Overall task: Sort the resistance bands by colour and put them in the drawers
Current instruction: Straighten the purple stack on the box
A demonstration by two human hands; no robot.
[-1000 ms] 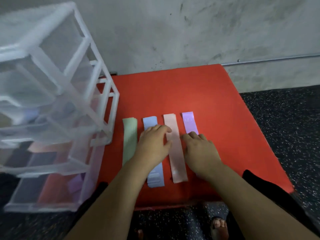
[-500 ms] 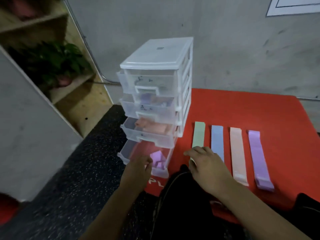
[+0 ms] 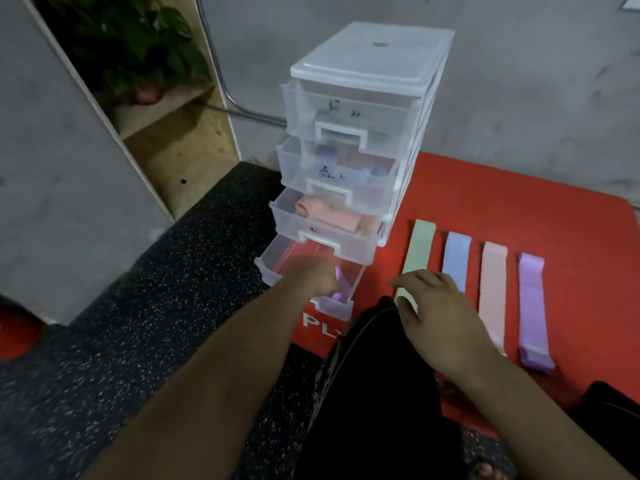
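The left hand has pushed into the open clear plastic bottom drawer at centre frame, its grip impossible to tell, beside a folded purple band; the right hand, fingers spread, covers the pale-green flat band at its near end.

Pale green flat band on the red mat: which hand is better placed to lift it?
Right: the right hand is over the near end of the pale green band; the left hand is at the clear bottom drawer.

We count one green band, one blue band, one pink band and one purple band, four laid flat. We count one drawer unit with four drawers.
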